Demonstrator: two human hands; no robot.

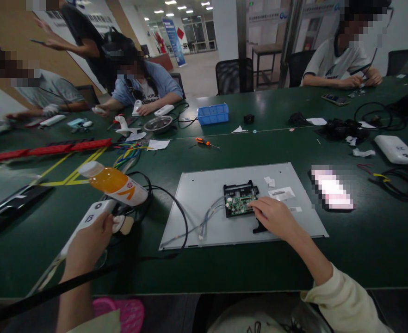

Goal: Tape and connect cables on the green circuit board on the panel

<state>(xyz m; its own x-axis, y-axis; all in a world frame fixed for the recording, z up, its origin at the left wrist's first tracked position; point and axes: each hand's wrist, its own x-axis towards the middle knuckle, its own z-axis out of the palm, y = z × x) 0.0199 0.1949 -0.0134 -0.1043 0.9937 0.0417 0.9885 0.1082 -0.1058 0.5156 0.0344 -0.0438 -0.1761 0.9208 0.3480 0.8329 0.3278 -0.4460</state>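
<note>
My right hand (276,216) reaches over a grey metal panel (197,194). Its fingertips are pinched together at the right part of a green circuit board (238,205), which sits in a black plastic frame (240,187). Whatever small thing they may hold is hidden. Grey wires (207,217) with a white connector run left from the board across the panel. My left hand (89,243) is closed beside a white power bank (95,212) marked 13, its fingers against a white and beige plug-like piece (122,225). An orange drink bottle (117,185) leans just behind it.
A black cable (181,206) loops over the panel's left edge. A lit phone (332,188) lies right of the panel; an orange screwdriver (206,142) and a blue basket (213,114) are farther back. Several people sit or stand around the green table (148,273).
</note>
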